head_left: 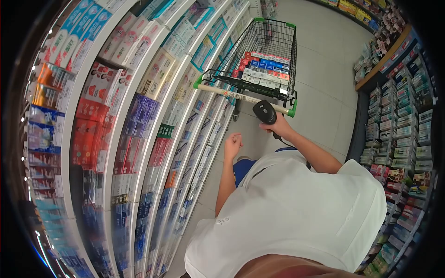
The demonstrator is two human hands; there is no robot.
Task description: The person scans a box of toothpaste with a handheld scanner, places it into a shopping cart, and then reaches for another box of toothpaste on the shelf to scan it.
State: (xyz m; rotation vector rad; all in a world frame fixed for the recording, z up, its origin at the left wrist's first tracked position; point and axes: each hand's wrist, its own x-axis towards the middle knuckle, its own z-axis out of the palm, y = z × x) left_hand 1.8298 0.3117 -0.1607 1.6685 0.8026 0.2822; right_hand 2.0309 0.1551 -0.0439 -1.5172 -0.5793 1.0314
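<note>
A black handheld barcode scanner (264,111) is gripped in my right hand (279,126), in front of the shopping cart's handle. A dark cable hangs down below that hand. My left hand (233,144) hovers beside the shelves with its fingers curled in and nothing showing in them. Ahead stands the black wire shopping cart (281,32) with green corners and a pale handle bar (222,92). Inside it lie rows of small boxes (266,67), red, blue and white.
Tall white shelves (139,60) packed with toothpaste-like boxes (90,134) run close along my left. On the right, a dark display rack (398,125) holds many small hanging packs. Pale floor tiles (320,88) lie between them, beside the cart.
</note>
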